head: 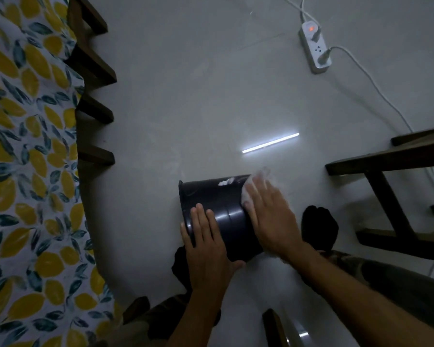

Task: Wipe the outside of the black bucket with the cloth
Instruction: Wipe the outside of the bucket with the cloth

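Observation:
The black bucket [223,206] lies on its side on the grey floor, its open mouth turned left. My left hand [207,249] rests flat on the bucket's wall near the rim, fingers spread. My right hand [271,216] presses a white cloth [257,180] against the bucket's right end, near its base. The cloth pokes out past my fingertips and is blurred. Most of the cloth is hidden under my palm.
A table with a lemon-print cloth [28,171] and dark wooden chair legs [95,156] lines the left. A dark wooden frame [391,176] stands at the right. A white power strip [315,50] with cables lies at the far right. My black-socked foot [320,226] is beside the bucket.

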`<state>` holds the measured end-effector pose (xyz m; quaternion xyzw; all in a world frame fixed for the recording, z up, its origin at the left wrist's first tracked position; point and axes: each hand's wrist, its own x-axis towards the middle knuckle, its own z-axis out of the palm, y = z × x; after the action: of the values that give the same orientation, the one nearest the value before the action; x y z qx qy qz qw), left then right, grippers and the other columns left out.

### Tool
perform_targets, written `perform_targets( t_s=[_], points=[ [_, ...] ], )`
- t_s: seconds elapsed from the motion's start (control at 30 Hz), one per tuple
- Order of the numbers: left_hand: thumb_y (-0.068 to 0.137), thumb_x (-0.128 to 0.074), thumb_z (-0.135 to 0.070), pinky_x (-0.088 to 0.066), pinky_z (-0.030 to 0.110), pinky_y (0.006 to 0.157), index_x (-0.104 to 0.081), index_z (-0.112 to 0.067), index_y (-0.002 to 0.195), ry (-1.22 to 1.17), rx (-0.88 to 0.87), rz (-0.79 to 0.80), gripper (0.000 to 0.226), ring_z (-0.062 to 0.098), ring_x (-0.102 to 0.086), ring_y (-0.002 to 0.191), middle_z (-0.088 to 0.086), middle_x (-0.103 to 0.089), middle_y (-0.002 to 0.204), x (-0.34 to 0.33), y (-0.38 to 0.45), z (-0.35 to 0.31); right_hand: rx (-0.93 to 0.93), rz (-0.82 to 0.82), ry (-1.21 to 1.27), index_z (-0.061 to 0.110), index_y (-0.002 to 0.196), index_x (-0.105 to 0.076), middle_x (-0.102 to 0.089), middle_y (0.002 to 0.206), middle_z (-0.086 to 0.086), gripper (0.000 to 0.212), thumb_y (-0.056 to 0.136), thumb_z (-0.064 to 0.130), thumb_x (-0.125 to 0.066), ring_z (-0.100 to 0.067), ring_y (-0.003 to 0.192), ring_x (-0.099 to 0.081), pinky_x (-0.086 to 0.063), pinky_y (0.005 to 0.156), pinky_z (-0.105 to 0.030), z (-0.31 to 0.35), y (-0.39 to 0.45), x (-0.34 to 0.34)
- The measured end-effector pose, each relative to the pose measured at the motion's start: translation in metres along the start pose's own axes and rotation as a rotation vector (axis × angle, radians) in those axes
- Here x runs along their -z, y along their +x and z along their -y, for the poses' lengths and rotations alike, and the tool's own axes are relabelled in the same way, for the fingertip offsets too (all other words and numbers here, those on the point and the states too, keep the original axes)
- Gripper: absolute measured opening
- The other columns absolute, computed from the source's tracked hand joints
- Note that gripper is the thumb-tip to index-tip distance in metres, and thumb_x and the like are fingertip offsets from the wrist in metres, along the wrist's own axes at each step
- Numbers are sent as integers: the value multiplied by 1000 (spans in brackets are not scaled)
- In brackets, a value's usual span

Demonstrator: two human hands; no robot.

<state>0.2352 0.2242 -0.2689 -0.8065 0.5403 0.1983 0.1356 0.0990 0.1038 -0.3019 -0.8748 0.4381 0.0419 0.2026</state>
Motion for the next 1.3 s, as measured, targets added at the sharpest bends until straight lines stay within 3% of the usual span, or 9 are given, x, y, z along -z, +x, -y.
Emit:
perform_targets(
  t_s=[0.1,0.23,0.47,0.57,0.67,0.8,0.97,1.13,1.3],
  points=[
    [55,-69,-88,-11,64,119,-17,6,155,33,-14,-14,146,44,-9,152,31,-5,163,-7,-6,1,316,85,-120,2,152,-46,-36,164,-27,53,109,28,-33,-45,155,-28,-32,119,-64,27,-24,-16],
    [61,-58,-91,-13,65,118,-13,6,156,35,12,35,143,44,-5,153,31,-4,163,-11,-10,-1,502,98,-6,5,136,-63,-55,151,-19,50,112,30,-26,-38,148,-43,-33,121,-55,55,33,0],
    [39,-78,-86,-9,64,119,-15,2,155,-60,5,7,159,43,-11,152,28,-8,165,-6,-2,0,-175,554,255,19,134,-55,-58,146,-18,59,106,55,-18,-34,127,-59,-43,102,-46,-8,132,11],
    [38,-80,-84,-3,62,120,-13,1,157,-50,4,33,160,41,-6,153,26,-3,166,-4,-3,2,-173,359,288,23,115,-57,-63,130,-9,50,105,53,-18,-32,118,-61,-46,95,-44,-39,96,12],
    [41,-78,-85,-7,63,120,-15,1,157,-25,8,39,158,41,-5,153,26,-2,166,-5,-5,0,-81,111,268,23,128,-56,-57,139,-6,49,110,46,-17,-26,124,-57,-45,104,-44,-28,47,9],
    [45,-68,-91,-9,60,121,-25,2,155,-35,-43,-52,150,40,-12,153,26,-11,165,6,-3,2,89,19,146,18,145,-54,-41,163,-9,49,113,37,-22,-25,147,-42,-35,120,-46,14,15,1],
    [49,-61,-95,-17,59,120,-47,-2,144,-18,-199,-127,134,42,-29,147,27,-31,158,30,24,29,75,-43,119,14,155,-47,-34,168,-12,49,112,33,-34,-25,146,-43,-35,121,-44,15,10,-3],
    [38,-53,-103,13,56,119,7,1,157,113,-115,230,169,41,10,153,29,12,163,47,59,29,196,31,64,7,159,-41,-32,169,-16,60,108,37,-32,-32,156,-32,-31,124,-53,13,-16,-13],
    [44,-61,-97,16,58,118,18,1,154,89,-56,244,167,41,19,151,28,22,161,39,35,17,319,106,6,7,155,-47,-37,166,-18,58,110,38,-26,-31,155,-35,-29,125,-51,35,6,-10]
  ],
)
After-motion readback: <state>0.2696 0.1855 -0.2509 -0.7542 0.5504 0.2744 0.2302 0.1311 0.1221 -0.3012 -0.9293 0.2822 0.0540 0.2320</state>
